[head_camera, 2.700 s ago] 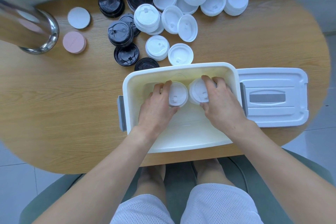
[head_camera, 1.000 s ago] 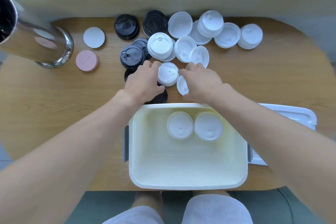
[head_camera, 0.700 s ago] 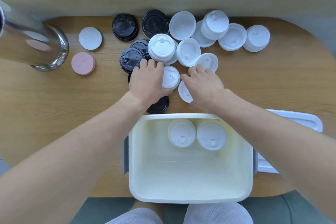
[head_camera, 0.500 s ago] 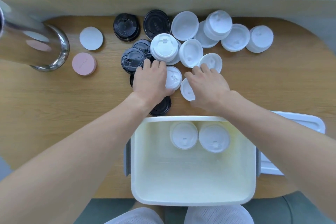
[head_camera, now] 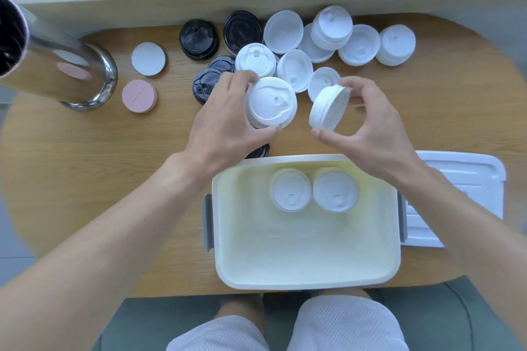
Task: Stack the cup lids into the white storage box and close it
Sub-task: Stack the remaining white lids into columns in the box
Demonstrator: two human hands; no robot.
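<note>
White moulded cup lids: judged light, thin, springy, rims stiffest, so grip at the rim edge. Left hand (head_camera: 225, 122) fingers curl round one white lid (head_camera: 272, 102), held face-up. Right hand (head_camera: 370, 134) pinches a tilted lid (head_camera: 328, 108) between thumb and fingertips. White storage box (head_camera: 225, 236) sits just below both, two lids (head_camera: 291, 189) already inside.

The oval wooden worktop (head_camera: 85, 179) carries a white storage box (head_camera: 308, 279), its lid (head_camera: 462, 177) beside it, scattered white cup lids (head_camera: 359, 45), black cup lids (head_camera: 198, 40), two coasters (head_camera: 148, 58) and a steel tumbler (head_camera: 57, 65).
</note>
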